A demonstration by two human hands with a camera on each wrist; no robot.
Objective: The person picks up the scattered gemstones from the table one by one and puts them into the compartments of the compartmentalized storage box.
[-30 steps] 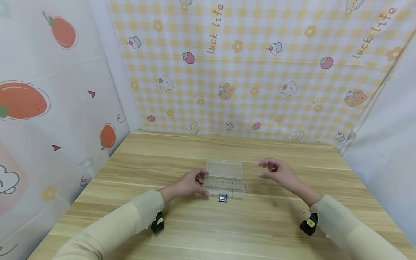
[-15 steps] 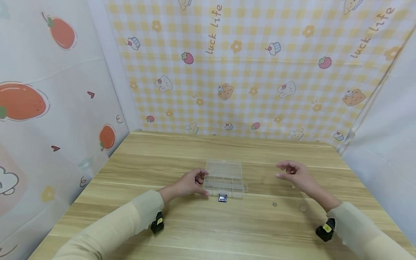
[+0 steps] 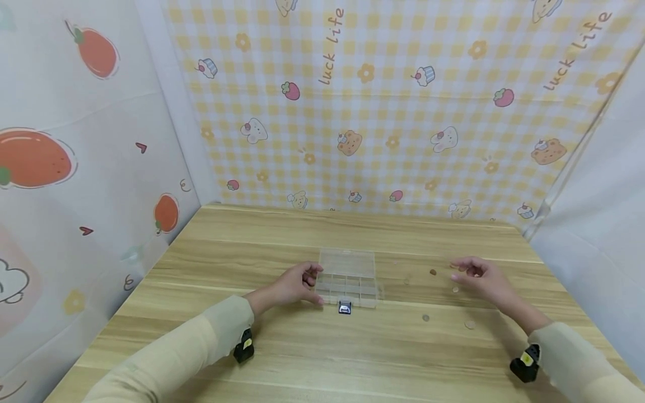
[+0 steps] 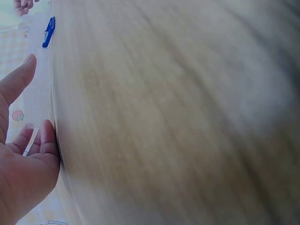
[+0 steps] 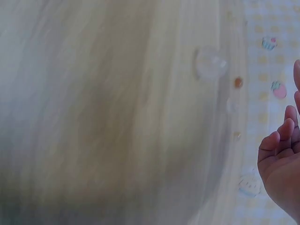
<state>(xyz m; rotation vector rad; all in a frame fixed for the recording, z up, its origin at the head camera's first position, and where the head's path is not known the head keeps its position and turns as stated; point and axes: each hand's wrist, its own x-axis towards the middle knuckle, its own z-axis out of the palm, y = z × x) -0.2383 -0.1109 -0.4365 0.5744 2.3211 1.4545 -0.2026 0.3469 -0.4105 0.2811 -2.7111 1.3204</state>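
Note:
A clear plastic compartment box (image 3: 347,286) lies on the wooden table with its lid (image 3: 347,262) folded back and a blue latch (image 3: 345,307) at the front. My left hand (image 3: 294,284) holds its left end, thumb at the front corner and curled fingers at the side. To the right, my right hand (image 3: 484,280) hovers above the table, thumb and fingers apart, with nothing visible between them. Near it lie a small brown piece (image 3: 433,272), a small clear piece (image 3: 456,290) and a larger clear disc (image 3: 470,324).
A greyish round piece (image 3: 425,317) and a faint clear piece (image 3: 406,281) lie between the box and my right hand. A yellow checked cloth (image 3: 373,112) hangs behind the table (image 3: 302,358). White cloth hangs at both sides.
My right hand has moved right, away from the box, and slightly nearer to me. The brown piece now shows to the left of its fingers. My left hand and the box have stayed put.

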